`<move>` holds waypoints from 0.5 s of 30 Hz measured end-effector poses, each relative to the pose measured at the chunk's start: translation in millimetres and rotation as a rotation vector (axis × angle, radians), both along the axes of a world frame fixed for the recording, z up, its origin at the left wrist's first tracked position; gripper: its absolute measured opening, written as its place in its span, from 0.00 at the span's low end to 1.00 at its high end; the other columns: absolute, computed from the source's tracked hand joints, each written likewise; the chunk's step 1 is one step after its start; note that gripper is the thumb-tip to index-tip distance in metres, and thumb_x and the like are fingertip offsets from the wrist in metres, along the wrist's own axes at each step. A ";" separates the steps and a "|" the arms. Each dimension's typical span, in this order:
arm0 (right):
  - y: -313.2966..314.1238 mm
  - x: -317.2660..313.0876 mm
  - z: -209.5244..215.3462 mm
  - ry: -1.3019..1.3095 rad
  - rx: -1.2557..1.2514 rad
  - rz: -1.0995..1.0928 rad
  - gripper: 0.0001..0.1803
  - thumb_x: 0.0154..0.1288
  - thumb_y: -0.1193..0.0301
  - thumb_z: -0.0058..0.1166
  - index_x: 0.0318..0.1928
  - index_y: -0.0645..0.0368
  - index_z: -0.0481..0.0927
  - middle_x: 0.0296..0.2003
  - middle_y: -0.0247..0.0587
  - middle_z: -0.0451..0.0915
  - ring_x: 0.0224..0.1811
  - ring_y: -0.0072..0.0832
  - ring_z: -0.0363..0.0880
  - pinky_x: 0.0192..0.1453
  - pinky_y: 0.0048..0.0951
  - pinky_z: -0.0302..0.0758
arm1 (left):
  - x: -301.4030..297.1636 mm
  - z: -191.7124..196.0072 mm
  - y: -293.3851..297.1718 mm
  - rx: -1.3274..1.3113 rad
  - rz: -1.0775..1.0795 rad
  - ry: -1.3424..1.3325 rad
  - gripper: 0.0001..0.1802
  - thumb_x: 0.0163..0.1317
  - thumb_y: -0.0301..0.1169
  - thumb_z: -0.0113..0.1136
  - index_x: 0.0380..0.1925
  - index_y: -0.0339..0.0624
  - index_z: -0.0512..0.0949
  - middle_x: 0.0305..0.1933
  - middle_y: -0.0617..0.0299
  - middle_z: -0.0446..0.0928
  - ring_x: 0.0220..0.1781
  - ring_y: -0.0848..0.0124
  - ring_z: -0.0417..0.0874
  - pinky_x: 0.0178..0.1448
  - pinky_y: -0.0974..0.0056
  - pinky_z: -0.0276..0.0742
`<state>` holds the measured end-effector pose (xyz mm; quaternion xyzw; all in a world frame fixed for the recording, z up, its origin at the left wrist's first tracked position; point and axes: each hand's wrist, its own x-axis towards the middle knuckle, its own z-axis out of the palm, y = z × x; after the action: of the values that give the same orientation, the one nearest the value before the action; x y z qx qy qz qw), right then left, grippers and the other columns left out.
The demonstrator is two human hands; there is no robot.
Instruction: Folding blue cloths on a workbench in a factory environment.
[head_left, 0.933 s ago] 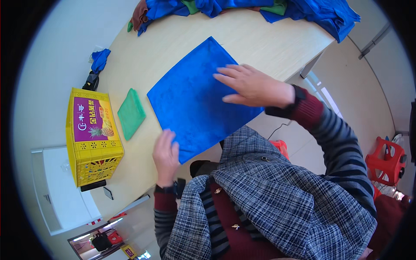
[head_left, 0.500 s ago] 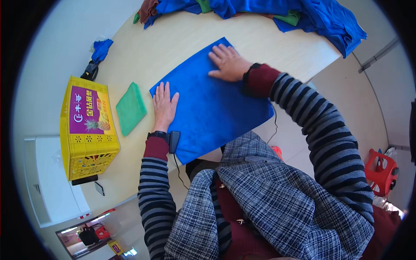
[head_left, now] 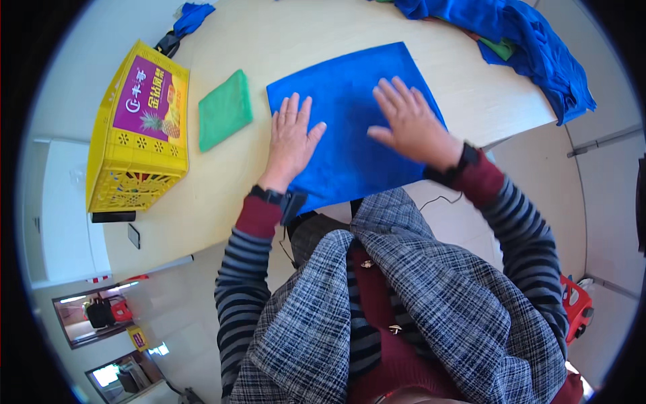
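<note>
A blue cloth (head_left: 350, 101) lies spread out at the table's near edge. Over its left part is my left hand (head_left: 291, 138), fingers stretched out and nothing held. My right hand (head_left: 412, 124) is above the right part of the same cloth, with its fingers spread and a little blurred. Whether either palm presses on the fabric, I cannot tell. To the left of the blue cloth sits a folded green cloth (head_left: 225, 110), apart from both hands. Each wrist wears a black band.
A yellow plastic crate (head_left: 138, 161) with a purple label stands on the left of the table (head_left: 202, 202). A phone (head_left: 134, 236) lies near it. Heaped blue, green and brown cloths (head_left: 538, 54) fill the far right edge. A small blue cloth (head_left: 194, 18) is at the far left.
My right hand has come down and right across the blue cloth. The cloth now lies squarer to me. The whole view has turned, shifting the crate and the cloth heap.
</note>
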<state>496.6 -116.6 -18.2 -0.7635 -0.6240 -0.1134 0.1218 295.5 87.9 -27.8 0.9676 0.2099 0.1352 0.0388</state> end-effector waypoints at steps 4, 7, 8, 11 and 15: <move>-20.4 -62.2 -21.4 0.187 -0.024 0.020 0.40 0.75 0.44 0.45 0.74 0.60 0.63 0.75 0.53 0.60 0.79 0.52 0.53 0.80 0.54 0.51 | -41.5 -12.8 -61.3 -0.071 -0.032 -0.021 0.36 0.73 0.50 0.51 0.73 0.41 0.63 0.79 0.43 0.56 0.81 0.46 0.54 0.81 0.45 0.48; -26.3 -55.1 -23.7 0.131 -0.013 -0.062 0.37 0.75 0.45 0.45 0.74 0.57 0.64 0.75 0.50 0.61 0.79 0.51 0.53 0.81 0.53 0.49 | -61.9 -21.8 -59.9 -0.061 0.014 -0.046 0.35 0.73 0.49 0.53 0.73 0.41 0.64 0.78 0.43 0.57 0.80 0.48 0.55 0.81 0.45 0.49; -30.3 -49.0 -24.9 0.102 -0.004 -0.106 0.36 0.75 0.46 0.46 0.74 0.56 0.65 0.75 0.49 0.61 0.79 0.50 0.53 0.81 0.53 0.48 | -69.0 -24.8 -58.9 -0.052 0.033 -0.059 0.35 0.73 0.49 0.53 0.73 0.41 0.64 0.78 0.43 0.57 0.80 0.48 0.56 0.80 0.45 0.50; -51.2 -18.8 -29.9 0.018 -0.018 -0.195 0.34 0.76 0.48 0.46 0.74 0.54 0.66 0.75 0.45 0.62 0.79 0.48 0.54 0.81 0.52 0.49 | -86.1 -31.2 -45.3 -0.039 0.065 -0.072 0.34 0.72 0.48 0.54 0.72 0.41 0.65 0.77 0.44 0.59 0.79 0.49 0.58 0.80 0.45 0.51; -85.0 14.9 -40.3 -0.019 -0.013 -0.303 0.32 0.76 0.50 0.46 0.73 0.53 0.66 0.75 0.46 0.62 0.79 0.48 0.55 0.81 0.51 0.50 | -115.0 -31.3 -38.0 -0.106 0.140 -0.174 0.31 0.70 0.44 0.57 0.68 0.39 0.68 0.73 0.44 0.64 0.75 0.51 0.63 0.78 0.45 0.54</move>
<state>511.6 -201.6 -58.5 -0.8487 -0.5033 -0.1335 0.0924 180.6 49.9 -59.1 0.9316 0.2798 0.2099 0.0986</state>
